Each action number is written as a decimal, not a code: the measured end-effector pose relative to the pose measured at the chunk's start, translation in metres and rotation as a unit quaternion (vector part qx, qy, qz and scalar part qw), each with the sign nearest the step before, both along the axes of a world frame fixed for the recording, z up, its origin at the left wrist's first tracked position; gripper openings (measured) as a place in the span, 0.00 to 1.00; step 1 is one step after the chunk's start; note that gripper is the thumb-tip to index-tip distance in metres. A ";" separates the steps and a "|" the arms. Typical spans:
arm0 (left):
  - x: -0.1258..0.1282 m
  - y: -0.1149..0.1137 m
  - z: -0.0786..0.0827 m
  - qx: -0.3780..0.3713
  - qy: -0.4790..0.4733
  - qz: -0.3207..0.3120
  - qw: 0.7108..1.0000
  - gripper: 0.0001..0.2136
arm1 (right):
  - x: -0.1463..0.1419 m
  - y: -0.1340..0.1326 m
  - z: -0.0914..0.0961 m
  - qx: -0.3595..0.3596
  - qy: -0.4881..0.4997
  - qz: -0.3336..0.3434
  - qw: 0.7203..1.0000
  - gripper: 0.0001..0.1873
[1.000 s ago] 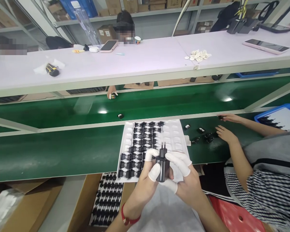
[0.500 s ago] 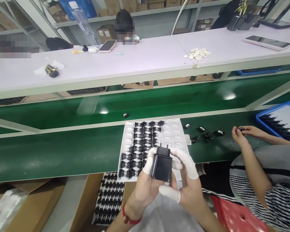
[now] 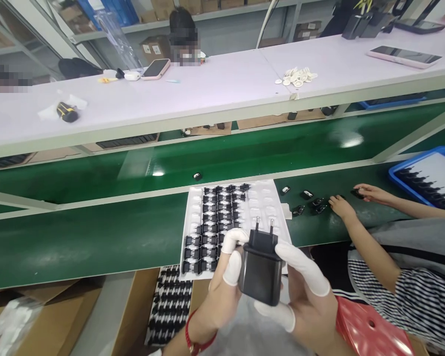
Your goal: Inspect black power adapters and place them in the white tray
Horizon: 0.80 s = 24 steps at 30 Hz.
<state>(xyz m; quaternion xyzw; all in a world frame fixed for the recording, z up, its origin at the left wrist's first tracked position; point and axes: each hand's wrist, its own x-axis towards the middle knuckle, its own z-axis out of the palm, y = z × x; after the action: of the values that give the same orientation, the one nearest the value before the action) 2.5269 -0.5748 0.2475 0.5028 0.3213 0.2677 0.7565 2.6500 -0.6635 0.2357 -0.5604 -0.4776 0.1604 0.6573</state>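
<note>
A black two-pin plug charger point(image 3: 261, 272) is held up in front of me, its metal pins pointing away. My left hand point(image 3: 224, 287) grips its left side, with white finger cots on the thumb and a finger. On the other side, my right hand point(image 3: 306, 301) pinches the charger between cot-covered thumb and fingers. Behind it lies a white plastic tray point(image 3: 261, 190) with rows of black chargers point(image 3: 209, 240); several pockets on its right side hold none. The charger and my hands hide the tray's lower right part.
At right, a co-worker's hands point(image 3: 343, 207) are among small black parts point(image 3: 319, 205) near a blue tray point(image 3: 396, 173). Below the bench edge stands a cardboard box point(image 3: 133, 306) holding more chargers. A raised shelf point(image 3: 215, 84) with phones and white finger cots runs across the back.
The charger has come closer and shifted right, still in both hands. My left thumb now shows on its near left edge. The co-worker's hands have moved apart, one reaching toward the small parts.
</note>
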 end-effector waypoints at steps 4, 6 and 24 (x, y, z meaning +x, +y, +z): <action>-0.001 -0.001 0.006 0.056 -0.064 -0.022 0.996 0.20 | 0.004 0.005 0.010 0.041 0.026 0.024 0.999 0.32; -0.001 -0.001 0.006 0.102 -0.087 -0.044 0.990 0.20 | 0.005 0.008 0.014 0.052 0.040 0.032 0.997 0.32; 0.028 0.032 -0.129 0.057 0.107 0.004 0.993 0.23 | 0.048 0.053 -0.106 -0.233 0.269 0.036 0.934 0.29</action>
<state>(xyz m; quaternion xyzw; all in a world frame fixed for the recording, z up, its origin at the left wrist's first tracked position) 2.5552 -0.5428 0.1188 0.5697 0.3868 0.2336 0.6865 2.6976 -0.6104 0.1296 -0.6158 -0.2518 0.4355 0.6064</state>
